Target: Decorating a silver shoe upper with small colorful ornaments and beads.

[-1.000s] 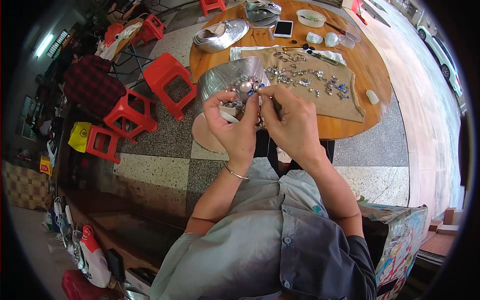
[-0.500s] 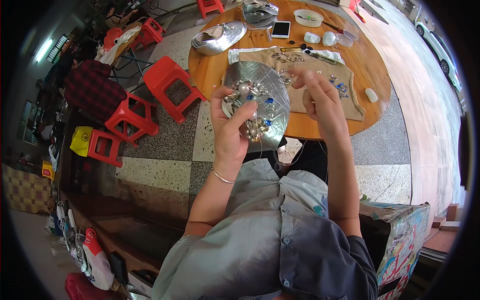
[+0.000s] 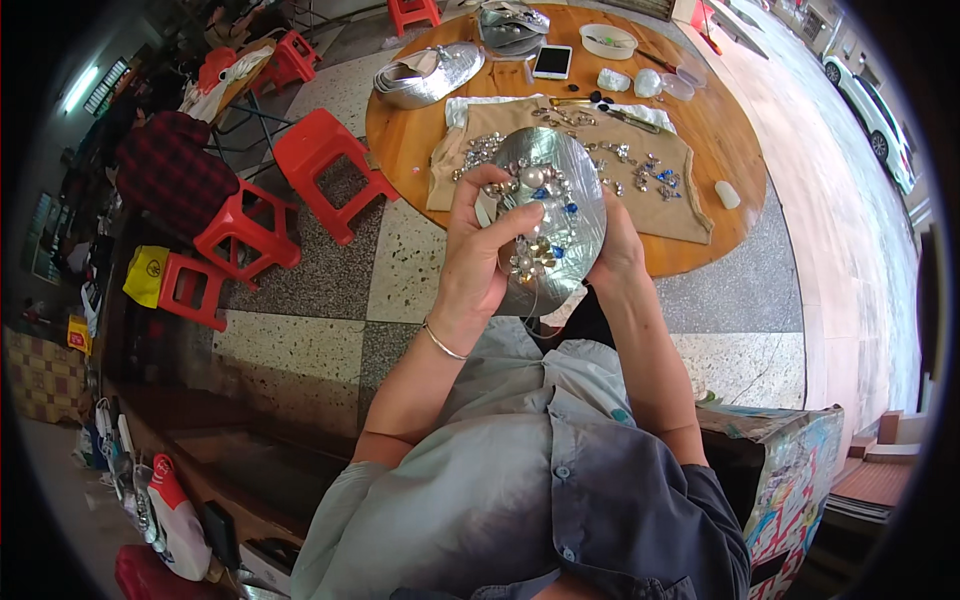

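My left hand point(image 3: 478, 240) grips a shiny silver panel point(image 3: 575, 185) by its left side, the thumb pressed on its front. Large pearls, clear stones and blue rhinestones point(image 3: 571, 209) cover that part of the panel. At the right edge is my right hand point(image 3: 620, 245), its fingers reaching behind the panel and hidden by it. A thin thread point(image 3: 540, 325) hangs below the panel. Beyond lies a tan cloth point(image 3: 690, 220) with loose clear and blue stones point(image 3: 660, 178) spread over it.
On the round wooden table point(image 3: 740, 120) are more silver pieces point(image 3: 430, 78), a phone point(image 3: 552, 62), a round plastic tub point(image 3: 608, 42), a white cylinder point(image 3: 727, 195) and pliers-like tools point(image 3: 632, 120). Red stools point(image 3: 330, 180) stand left. A person in a checked shirt point(image 3: 170, 170) sits farther left.
My right hand has come down from above the cloth to behind the panel's right edge. The panel and my left hand have shifted slightly right in the picture.
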